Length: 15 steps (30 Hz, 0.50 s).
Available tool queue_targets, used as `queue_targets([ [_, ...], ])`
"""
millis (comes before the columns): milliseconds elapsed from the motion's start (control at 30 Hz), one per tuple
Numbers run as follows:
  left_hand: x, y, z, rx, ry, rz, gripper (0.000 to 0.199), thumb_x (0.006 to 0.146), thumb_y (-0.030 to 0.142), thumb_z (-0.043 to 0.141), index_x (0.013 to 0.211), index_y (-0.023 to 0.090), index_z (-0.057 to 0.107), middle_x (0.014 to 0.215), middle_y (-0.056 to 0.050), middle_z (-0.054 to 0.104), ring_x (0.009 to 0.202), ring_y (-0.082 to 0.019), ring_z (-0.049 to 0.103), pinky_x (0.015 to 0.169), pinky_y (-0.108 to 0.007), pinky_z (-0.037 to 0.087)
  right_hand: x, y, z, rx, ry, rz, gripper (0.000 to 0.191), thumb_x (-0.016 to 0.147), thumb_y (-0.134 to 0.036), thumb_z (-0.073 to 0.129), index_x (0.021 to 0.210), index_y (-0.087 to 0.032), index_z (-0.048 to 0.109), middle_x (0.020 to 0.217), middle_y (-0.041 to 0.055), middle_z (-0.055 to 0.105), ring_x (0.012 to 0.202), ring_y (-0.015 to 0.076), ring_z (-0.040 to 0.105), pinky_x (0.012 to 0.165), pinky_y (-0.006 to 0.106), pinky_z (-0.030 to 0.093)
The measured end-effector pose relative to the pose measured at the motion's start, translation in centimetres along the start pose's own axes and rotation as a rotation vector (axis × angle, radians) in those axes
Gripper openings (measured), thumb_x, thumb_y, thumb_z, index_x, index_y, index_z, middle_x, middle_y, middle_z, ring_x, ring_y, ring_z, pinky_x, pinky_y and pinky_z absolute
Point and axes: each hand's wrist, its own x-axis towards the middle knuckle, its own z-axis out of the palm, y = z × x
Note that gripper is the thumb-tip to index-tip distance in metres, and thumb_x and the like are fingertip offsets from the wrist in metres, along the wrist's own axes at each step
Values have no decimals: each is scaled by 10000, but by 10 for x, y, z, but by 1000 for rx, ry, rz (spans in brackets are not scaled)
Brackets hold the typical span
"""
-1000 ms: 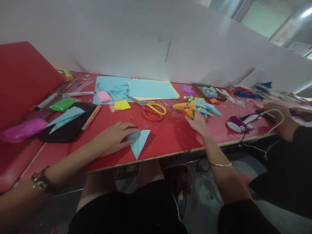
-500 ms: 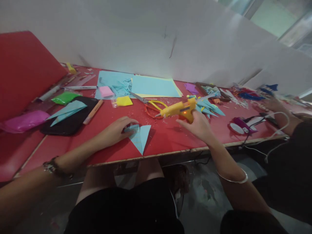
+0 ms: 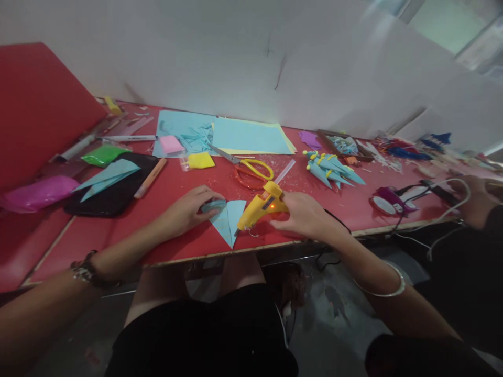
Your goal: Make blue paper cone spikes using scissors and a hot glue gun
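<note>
Near the table's front edge lies a folded blue paper piece (image 3: 225,222), its pointed end toward me. My left hand (image 3: 195,209) is closed on the paper's upper left flap, fingers curled over it. A yellow hot glue gun (image 3: 259,208) with an orange light is gripped in my right hand (image 3: 304,213). Its nozzle points down at the right edge of the paper, close to the tip; I cannot tell whether it touches. A clear glue stick (image 3: 285,171) sticks out of the gun's back.
Scissors (image 3: 251,170) lie just beyond the paper. Blue paper cones (image 3: 332,168) with yellow trim sit to the right. At left, another folded paper (image 3: 110,178) rests on a black tray (image 3: 135,183). A co-worker's hand (image 3: 475,199) is at far right.
The glue gun in my right hand has come down and left, from above the table to the paper's right edge. My left hand has stayed on the paper.
</note>
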Motion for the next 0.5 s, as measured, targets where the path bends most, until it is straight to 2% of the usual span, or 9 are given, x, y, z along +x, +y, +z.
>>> queue_targets([
  [500,2,-2,0,54,-25,-14,339,842,384,425,1062,180,583,979,-75,578,891,-196,520,799,-307,423,-5,-5,-1,-28,-43,-81,203,717,-286,517,858,-150,572,676,30,561,574,127,414,528,249,233],
])
